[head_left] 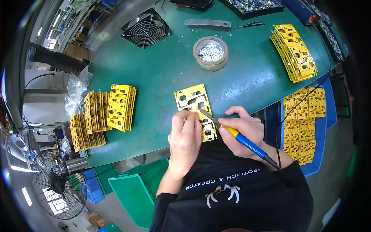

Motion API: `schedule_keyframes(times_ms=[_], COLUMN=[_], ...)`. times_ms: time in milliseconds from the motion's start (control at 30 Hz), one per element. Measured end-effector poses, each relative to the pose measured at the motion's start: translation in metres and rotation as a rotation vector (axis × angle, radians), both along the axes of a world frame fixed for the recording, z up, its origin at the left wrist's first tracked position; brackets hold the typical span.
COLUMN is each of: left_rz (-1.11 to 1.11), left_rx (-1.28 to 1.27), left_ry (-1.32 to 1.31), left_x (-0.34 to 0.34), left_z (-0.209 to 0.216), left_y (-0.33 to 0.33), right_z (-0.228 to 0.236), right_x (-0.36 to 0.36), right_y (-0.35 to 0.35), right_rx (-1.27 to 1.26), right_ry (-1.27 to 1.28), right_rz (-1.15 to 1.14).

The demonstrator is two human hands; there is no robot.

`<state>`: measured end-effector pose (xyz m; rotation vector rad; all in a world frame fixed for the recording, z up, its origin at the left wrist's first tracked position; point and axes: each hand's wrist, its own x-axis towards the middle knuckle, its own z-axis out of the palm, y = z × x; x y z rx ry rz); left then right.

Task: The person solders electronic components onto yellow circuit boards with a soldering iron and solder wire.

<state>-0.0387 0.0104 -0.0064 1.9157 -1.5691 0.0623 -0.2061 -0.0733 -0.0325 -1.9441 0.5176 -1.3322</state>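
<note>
Green worktable (pixel 154 69) fills the middle of the frame, with a workshop floor and shelving beyond its left side. A yellow circuit board (pixel 188 92) lies on it at the centre, close to the near edge. The left hand (pixel 184 137) is bent over the board, its fingers drawn together and pressing on it, while the right hand (pixel 243 133) is closed around a blue and yellow soldering iron (pixel 251 146), one finger lifted free. The iron's tip is at the board, just beside the left fingertips; whether it touches cannot be told. The step in hand looks like soldering one spot, and the next move seems to call for a still board and a steady tip, clear of the fingers. At upper centre, a round bowl (pixel 211 66) holds loose silvery scraps (pixel 211 53). A black tray (pixel 244 16) at the top right contains many small metal-looking parts, too tiny to make out. Right of the table, a blue bin (pixel 319 149) holds rows of yellow boards (pixel 299 127). At lower left is a green bin (pixel 129 197), with no contents discernible.
</note>
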Motion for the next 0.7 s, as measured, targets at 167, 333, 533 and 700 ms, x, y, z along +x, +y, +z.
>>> schedule_keyframes(times_ms=[167,333,533,700], left_rz=[-0.014,-0.032,0.022,0.020], left_rx=[-0.004,-0.002,0.063,0.188], left_ry=[-0.012,0.007,-0.030,-0.010], left_x=[0.001,0.003,0.000,-0.001], left_z=[0.002,0.001,0.009,0.012], left_y=[-0.002,-0.002,0.001,0.006], right_z=[-0.003,0.000,0.000,-0.002], right_x=[0.001,0.002,0.001,0.002], right_y=[-0.001,0.001,0.002,0.001], right_rx=[-0.010,-0.024,-0.012,-0.023], right_ry=[0.002,0.037,0.030,0.017], right_rz=[0.001,-0.011,-0.013,0.008])
